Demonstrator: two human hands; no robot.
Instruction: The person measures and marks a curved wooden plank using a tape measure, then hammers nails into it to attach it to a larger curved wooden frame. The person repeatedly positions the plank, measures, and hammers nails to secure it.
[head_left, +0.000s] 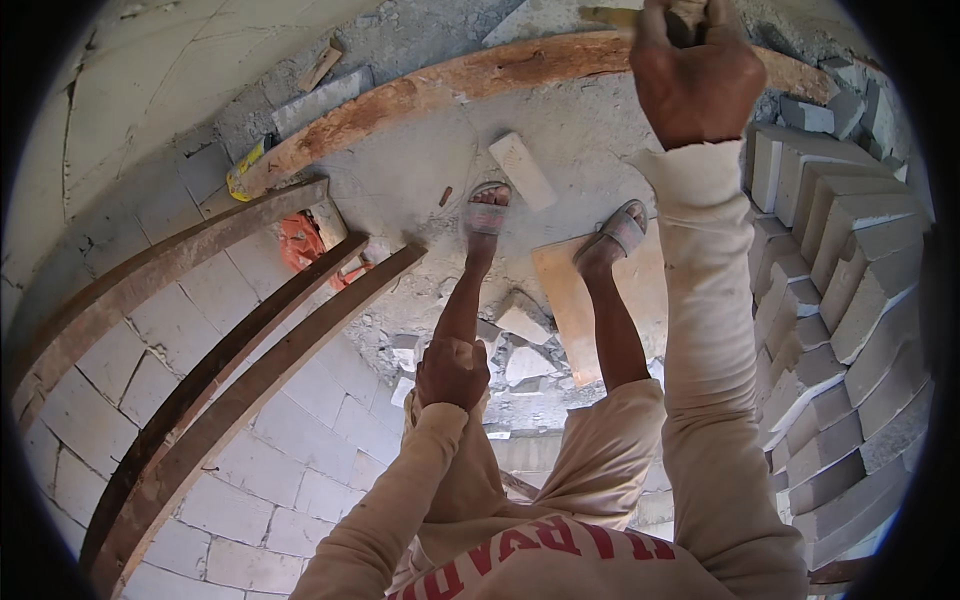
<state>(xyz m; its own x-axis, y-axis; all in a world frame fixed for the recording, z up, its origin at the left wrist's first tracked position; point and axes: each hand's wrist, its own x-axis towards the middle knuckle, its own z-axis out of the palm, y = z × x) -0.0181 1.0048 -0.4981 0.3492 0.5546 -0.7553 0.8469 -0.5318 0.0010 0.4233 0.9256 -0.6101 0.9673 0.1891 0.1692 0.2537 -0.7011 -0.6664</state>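
Note:
My left hand (452, 375) is curled closed over my left knee, at the edge of the pale trouser leg (470, 455); what its fingers enclose, if anything, is hidden. Stretched far forward, my right hand (697, 85) is closed at the top edge of the view. A blurred, tan, stick-like piece (608, 17) shows at its left side, but its kind is unclear. Beneath that hand runs a long, rough wooden plank (480, 75), lying across the floor. A loose pale block (522, 170) rests near my left sandal (489, 208).
Stacked grey blocks (850, 260) rise on the right. Three long beams (250, 370) lean along the block wall (270, 460) at left. By their ends lies an orange bag (303, 240). A wooden board (600, 300) is under my right sandal (615, 230); broken blocks (525, 318) lie between my legs.

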